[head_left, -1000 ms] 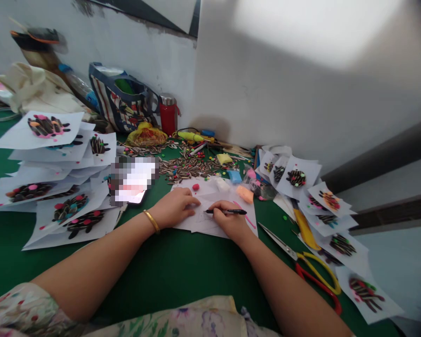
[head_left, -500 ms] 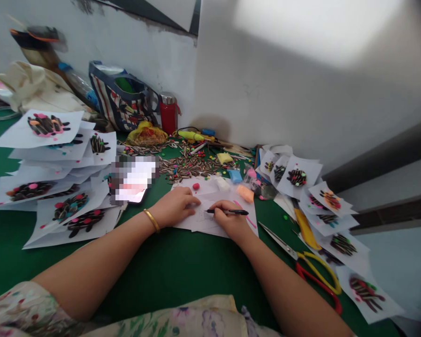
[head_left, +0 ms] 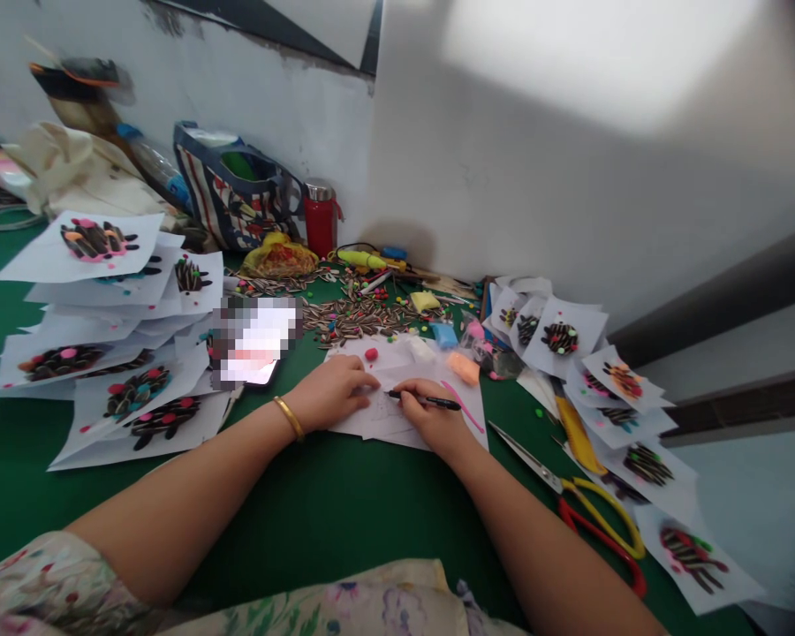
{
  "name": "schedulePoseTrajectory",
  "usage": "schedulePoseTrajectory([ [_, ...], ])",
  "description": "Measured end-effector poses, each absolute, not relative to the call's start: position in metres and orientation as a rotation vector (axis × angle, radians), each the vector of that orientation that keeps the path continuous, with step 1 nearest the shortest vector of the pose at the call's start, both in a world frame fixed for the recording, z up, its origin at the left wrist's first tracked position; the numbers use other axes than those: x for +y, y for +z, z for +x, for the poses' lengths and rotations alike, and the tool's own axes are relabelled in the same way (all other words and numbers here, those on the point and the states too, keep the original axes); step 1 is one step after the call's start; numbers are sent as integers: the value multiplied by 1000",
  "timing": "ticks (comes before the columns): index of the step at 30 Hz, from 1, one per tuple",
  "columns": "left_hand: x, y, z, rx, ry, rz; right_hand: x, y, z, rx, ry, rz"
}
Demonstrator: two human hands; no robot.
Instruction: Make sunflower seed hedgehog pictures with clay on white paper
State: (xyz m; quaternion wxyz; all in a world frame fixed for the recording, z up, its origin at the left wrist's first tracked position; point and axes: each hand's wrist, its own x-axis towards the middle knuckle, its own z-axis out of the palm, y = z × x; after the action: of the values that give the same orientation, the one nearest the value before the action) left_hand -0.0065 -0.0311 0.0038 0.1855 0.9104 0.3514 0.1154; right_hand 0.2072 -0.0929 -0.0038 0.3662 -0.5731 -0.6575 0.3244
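A black pen point(head_left: 442, 403) is pinched in my right hand point(head_left: 430, 417), its tip on a white sheet of paper point(head_left: 397, 431) that bears faint drawn lines. My left hand point(head_left: 335, 391) lies flat on the left side of the sheet, fingers stretched out, holding nothing. Just beyond the hands, a red lump of clay point(head_left: 371, 354) sits on the paper. An orange lump of clay point(head_left: 464, 367) and a pink strip point(head_left: 462, 406) are at the sheet's right side.
Striped sunflower seeds point(head_left: 351, 314) spread behind the paper. Left are a phone point(head_left: 265, 340) and stacked cards point(head_left: 19, 265) with seed figures; more cards point(head_left: 662, 473) lie right. Open scissors point(head_left: 556, 481) point toward the paper. A red flask point(head_left: 321, 225) and a bag point(head_left: 205, 194) stand behind.
The pen tip has shifted slightly left and up on the paper, with my right hand moving along. My left hand stays in place. The view has shifted a little.
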Motion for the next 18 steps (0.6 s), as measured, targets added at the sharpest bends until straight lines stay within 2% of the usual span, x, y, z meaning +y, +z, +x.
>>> schedulePoseTrajectory([
  [18,-31,4,-7,992,327,2559,-92,-1,211,-1678,814,-1520],
])
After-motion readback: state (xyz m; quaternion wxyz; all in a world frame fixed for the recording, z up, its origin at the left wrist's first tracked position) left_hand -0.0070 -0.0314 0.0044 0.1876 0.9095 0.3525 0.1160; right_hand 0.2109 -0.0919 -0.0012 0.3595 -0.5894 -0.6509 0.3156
